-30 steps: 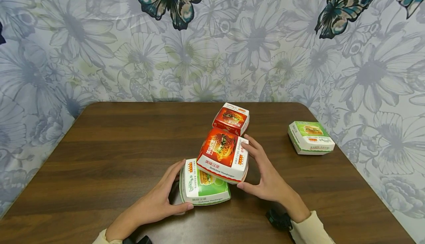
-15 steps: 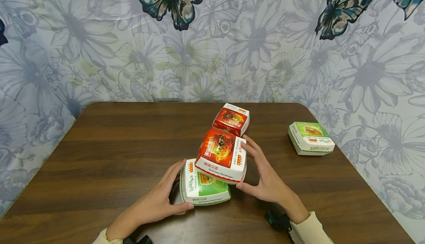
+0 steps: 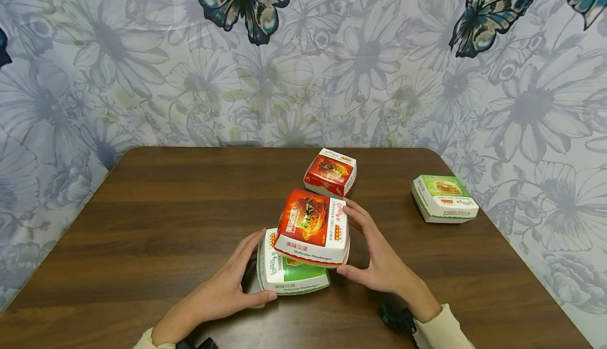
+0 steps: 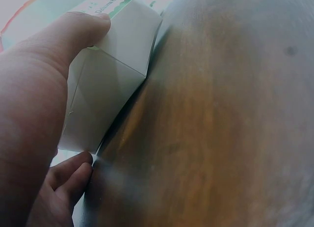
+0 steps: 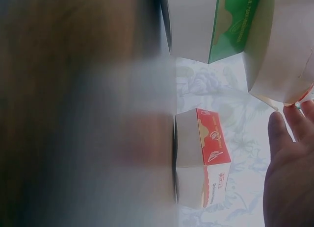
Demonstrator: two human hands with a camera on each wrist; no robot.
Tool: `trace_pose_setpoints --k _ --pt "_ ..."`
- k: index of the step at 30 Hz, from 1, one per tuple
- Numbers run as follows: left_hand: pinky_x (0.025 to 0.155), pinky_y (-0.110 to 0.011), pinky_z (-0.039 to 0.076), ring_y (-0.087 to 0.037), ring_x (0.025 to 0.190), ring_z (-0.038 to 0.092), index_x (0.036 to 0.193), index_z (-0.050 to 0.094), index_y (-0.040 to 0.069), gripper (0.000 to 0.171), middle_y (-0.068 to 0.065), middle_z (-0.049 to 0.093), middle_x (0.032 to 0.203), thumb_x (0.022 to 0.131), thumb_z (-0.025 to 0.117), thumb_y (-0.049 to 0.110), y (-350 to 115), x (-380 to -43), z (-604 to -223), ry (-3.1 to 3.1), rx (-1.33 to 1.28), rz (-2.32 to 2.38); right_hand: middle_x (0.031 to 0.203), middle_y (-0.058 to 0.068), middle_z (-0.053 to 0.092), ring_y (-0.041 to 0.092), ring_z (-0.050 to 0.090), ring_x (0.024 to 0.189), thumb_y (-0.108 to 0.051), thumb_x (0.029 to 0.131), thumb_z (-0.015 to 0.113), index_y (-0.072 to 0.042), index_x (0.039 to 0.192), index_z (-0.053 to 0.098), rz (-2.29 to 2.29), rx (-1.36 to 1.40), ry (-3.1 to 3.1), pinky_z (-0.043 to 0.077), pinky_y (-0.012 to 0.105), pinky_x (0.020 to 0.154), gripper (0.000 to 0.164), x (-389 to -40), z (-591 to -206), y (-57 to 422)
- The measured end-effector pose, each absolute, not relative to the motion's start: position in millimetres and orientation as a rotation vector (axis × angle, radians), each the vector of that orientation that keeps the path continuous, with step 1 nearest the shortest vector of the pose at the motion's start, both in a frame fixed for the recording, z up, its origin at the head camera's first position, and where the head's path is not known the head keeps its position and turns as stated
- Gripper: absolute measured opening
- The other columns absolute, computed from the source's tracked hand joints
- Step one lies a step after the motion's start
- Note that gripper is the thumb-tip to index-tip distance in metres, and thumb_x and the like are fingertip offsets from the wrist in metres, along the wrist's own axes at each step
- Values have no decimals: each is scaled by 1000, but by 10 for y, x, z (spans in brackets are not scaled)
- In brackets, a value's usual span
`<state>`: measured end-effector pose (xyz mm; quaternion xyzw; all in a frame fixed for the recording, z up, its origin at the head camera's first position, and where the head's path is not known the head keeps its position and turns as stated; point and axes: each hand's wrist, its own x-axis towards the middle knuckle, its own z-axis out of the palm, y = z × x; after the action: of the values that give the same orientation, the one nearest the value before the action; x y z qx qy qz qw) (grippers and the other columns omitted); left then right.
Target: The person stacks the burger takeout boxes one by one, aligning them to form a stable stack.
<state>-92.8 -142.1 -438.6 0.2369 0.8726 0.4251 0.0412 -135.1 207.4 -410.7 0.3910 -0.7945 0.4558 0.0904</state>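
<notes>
My left hand (image 3: pixel 225 291) holds a green-and-white hamburger box (image 3: pixel 272 278) at its left side, thumb at the front edge and fingers behind. The left wrist view shows that thumb pressed on the white side of the green box (image 4: pixel 98 85), whose base meets the table. With thumb and fingers, my right hand (image 3: pixel 384 257) grips the right side of a red-and-white hamburger box (image 3: pixel 305 220). This red box sits over the green one, covering its back right part. In the right wrist view the red box (image 5: pixel 279 50) stands above the green box (image 5: pixel 194 28).
Just behind the stacked boxes, another red hamburger box (image 3: pixel 332 170) stands on the brown wooden table (image 3: pixel 189 191). A second green box (image 3: pixel 446 199) is near the table's right edge. Patterned cloth (image 3: pixel 284 85) with flowers and butterflies hangs behind the table.
The right hand has shifted the held red box slightly left and toward me, further over the green box and away from the far red box. My left hand has stayed in place.
</notes>
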Motion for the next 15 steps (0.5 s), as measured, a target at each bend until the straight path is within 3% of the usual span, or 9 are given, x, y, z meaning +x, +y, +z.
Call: trace_pose_setpoints --k 8,15 --pt "112 -56 42 -18 146 36 166 17 22 118 7 22 167 78 83 64 -1429 -918 -4371 2699 743 1284 171 9 18 26 27 154 -28 80 87 -14 162 28 1269 1148 -2417 29 23 120 102 -1325 -4087 2057" --pt "111 -54 43 -18 145 37 166 17 21 116 8 22 166 79 81 65 -1430 -918 -4385 2706 763 1284 170 12 21 26 28 153 -30 81 86 -13 162 28 1220 1157 -2430 29 25 120 101 -1312 -4078 2045"
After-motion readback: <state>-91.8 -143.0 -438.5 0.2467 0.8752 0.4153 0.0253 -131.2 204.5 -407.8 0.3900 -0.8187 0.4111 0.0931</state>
